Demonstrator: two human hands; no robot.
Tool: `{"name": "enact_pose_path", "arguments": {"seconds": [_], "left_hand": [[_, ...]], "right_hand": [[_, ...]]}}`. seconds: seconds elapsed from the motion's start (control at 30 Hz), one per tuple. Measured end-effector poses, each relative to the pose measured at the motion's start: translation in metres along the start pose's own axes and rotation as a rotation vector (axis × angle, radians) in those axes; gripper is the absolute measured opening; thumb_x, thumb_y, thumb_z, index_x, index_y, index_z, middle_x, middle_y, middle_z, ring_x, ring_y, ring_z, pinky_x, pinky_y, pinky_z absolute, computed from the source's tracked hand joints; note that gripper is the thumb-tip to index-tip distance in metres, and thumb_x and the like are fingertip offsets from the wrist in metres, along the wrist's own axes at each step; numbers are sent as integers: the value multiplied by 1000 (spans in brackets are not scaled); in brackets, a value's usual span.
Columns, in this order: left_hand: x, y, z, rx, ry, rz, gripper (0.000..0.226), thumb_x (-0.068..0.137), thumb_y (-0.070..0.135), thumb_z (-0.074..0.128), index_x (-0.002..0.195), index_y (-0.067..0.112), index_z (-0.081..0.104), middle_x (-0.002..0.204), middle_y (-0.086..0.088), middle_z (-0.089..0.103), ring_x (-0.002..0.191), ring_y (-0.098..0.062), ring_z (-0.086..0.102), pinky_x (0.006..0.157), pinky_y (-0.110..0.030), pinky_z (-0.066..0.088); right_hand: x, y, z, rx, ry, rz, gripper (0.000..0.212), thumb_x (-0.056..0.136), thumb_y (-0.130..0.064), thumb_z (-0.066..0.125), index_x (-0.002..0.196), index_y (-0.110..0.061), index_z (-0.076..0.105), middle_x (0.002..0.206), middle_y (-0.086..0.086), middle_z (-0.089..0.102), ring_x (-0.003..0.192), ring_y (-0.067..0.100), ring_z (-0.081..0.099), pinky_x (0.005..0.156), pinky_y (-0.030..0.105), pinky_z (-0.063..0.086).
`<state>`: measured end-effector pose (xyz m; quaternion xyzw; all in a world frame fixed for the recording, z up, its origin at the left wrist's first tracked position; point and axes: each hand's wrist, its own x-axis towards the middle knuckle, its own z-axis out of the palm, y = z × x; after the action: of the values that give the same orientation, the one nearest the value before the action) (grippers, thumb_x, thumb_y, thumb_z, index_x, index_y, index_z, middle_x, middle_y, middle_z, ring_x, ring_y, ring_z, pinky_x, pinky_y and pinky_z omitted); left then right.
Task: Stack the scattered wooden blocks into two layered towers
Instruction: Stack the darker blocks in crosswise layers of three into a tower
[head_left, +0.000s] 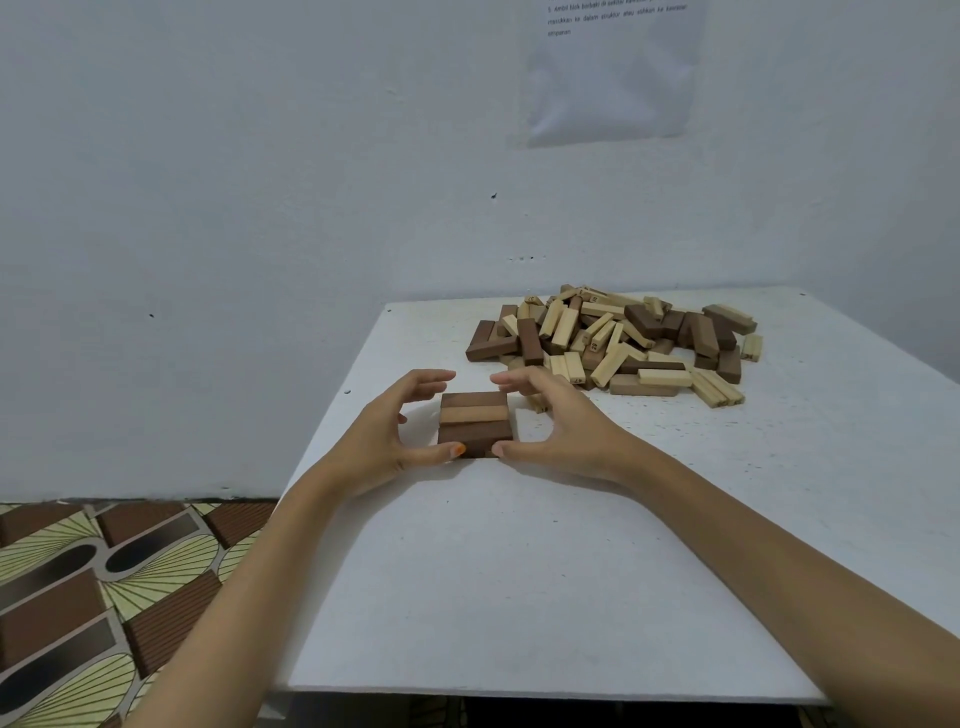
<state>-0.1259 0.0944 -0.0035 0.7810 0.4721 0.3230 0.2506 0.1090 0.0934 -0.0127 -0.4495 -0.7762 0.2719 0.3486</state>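
Three wooden blocks lie side by side as one flat layer (474, 421) on the white table (545, 571), two dark ones with a lighter one between. My left hand (400, 431) cups the layer's left side, its thumb tip touching the near edge and its fingers curved above the far corner. My right hand (550, 421) cups the right side in the same way, thumb at the near edge. A heap of scattered light and dark wooden blocks (618, 340) lies behind, at the table's far right.
The table stands in a corner against a pale wall (260, 208). A printed sheet of paper (613, 73) hangs on that wall. A patterned floor mat (104, 597) lies below the table's left edge.
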Motion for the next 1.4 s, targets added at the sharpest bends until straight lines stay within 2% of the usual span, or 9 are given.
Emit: {"name": "enact_pose_path", "arguments": {"seconds": [0.13,0.43,0.6,0.73,0.83,1.07,1.2,1.33,1.4], "left_hand": [[-1,1,-1,12,8,12,67,74,28,80,131,35,46,130,23,52,120,10,45,89,-17,37],[0,0,-1,32,-8,16,59,79,27,76,131,33,48,128,23,53,118,11,45,87,-10,36],[-1,0,-1,32,-12,-11,66,78,29,77,134,35,44,129,25,51,117,14,44,85,-4,36],[-4,-4,0,42,-3,-56,67,82,30,72,141,29,41,133,21,48,117,12,42,82,3,32],[-7,-6,-1,45,-6,-88,64,86,31,68,143,24,40,140,19,44,124,6,39,84,3,31],[-9,3,2,80,19,-71,53,89,25,65,139,24,47,136,17,49,116,-4,46,82,0,32],[-10,6,2,74,45,-64,52,88,21,66,137,22,50,131,19,50,107,1,45,79,3,31],[-11,8,2,66,51,-61,51,86,21,68,135,22,52,128,21,51,96,16,45,77,3,31],[-11,10,1,68,47,-64,52,86,22,68,135,22,52,130,17,53,96,15,45,77,3,31]], "right_hand": [[-1,2,1,-8,-26,21,69,75,-33,79,135,-35,45,136,-8,46,127,2,40,105,27,36],[0,2,3,-34,-6,27,68,76,-33,79,136,-32,46,133,-6,48,123,1,40,99,18,34],[-4,-2,-1,-36,-48,64,75,76,-41,76,141,-34,39,141,-7,41,131,5,34,109,30,34],[-12,-5,-1,-106,-79,85,70,90,-35,62,151,-26,29,151,-6,29,140,6,16,111,29,21],[-16,-8,2,-233,-93,64,70,93,-40,48,153,-18,23,156,-7,23,142,2,7,108,25,13],[-17,-15,7,-421,-109,34,58,102,-32,41,152,-7,25,159,-1,23,145,11,8,113,22,9],[-18,-15,8,-444,-111,33,59,102,-32,40,152,-7,24,158,1,25,144,12,10,114,24,11],[-18,-17,8,-453,-111,30,58,102,-32,40,152,-7,25,157,1,27,143,12,13,113,24,12],[-18,-17,8,-459,-113,29,58,102,-33,40,152,-7,25,156,1,28,142,11,14,113,24,13]]}}
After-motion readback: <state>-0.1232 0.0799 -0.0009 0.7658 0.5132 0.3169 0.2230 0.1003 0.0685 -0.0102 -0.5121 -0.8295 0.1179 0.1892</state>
